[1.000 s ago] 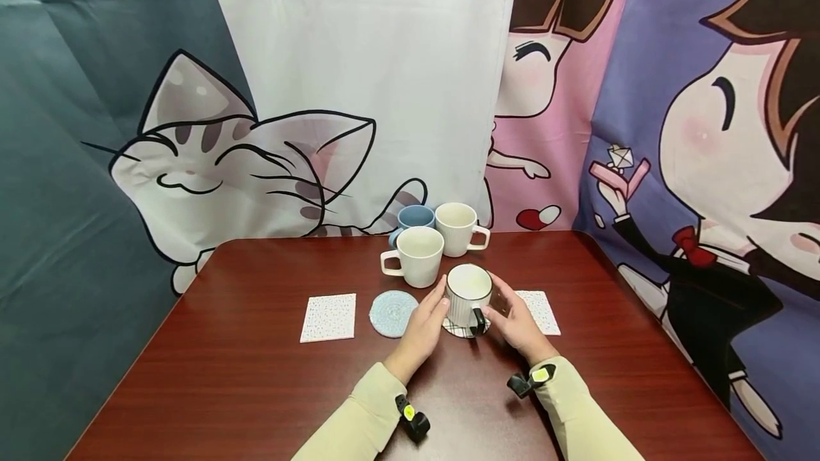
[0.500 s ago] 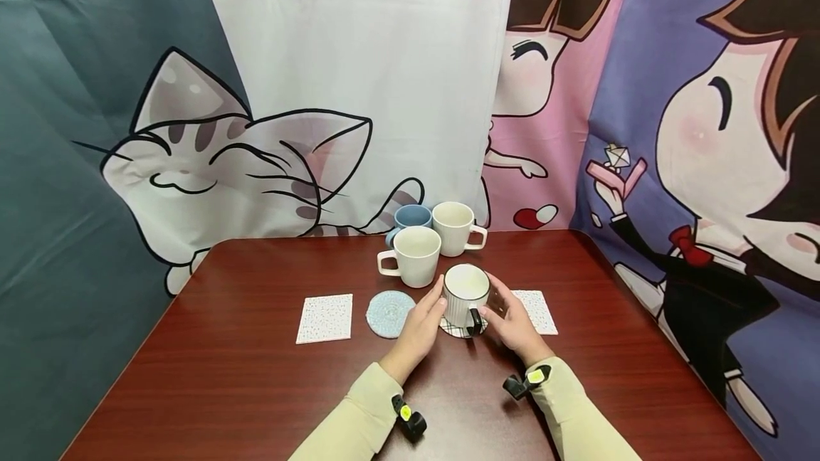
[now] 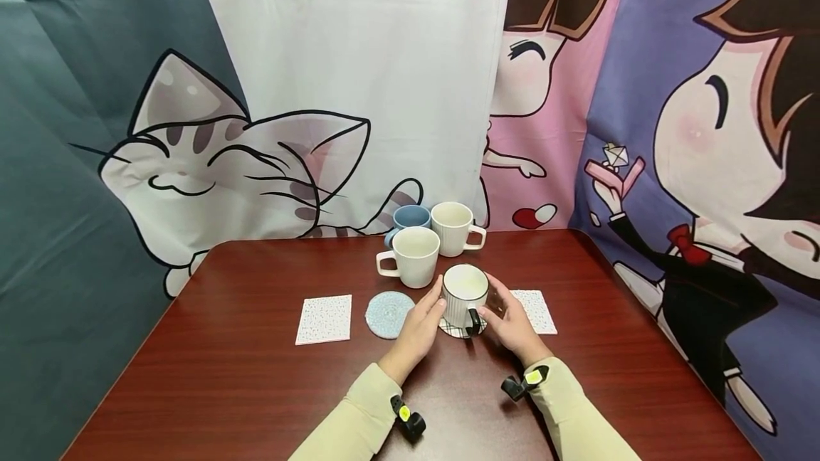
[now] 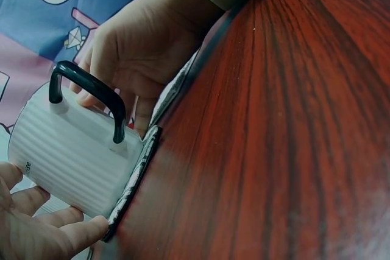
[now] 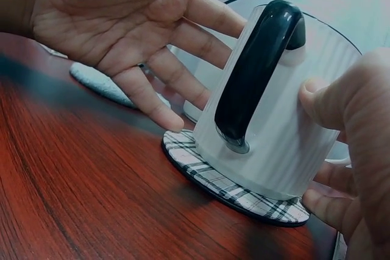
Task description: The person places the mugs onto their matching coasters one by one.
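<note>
A white ribbed mug (image 3: 460,304) with a dark rim and a black handle (image 5: 259,74) stands upright on a round plaid coaster (image 5: 225,184). The handle faces the person. Fairly straight fingers of my left hand (image 3: 418,329) rest along the mug's left side, palm turned toward it, as the right wrist view shows. From the other side my right hand (image 3: 517,327) holds the mug, its thumb against the wall beside the handle and its fingers around the right side. Part of the coaster is hidden under the mug.
Behind stand a white mug (image 3: 418,258), another white mug (image 3: 451,230) and a blue mug (image 3: 411,216), close together. A round light-blue coaster (image 3: 387,315) and a square speckled coaster (image 3: 324,319) lie left; another square coaster (image 3: 537,311) lies right, partly behind the right hand.
The head view has shifted slightly, so everything sits a little further left in it. Both hands and the mug keep their places on the table.
</note>
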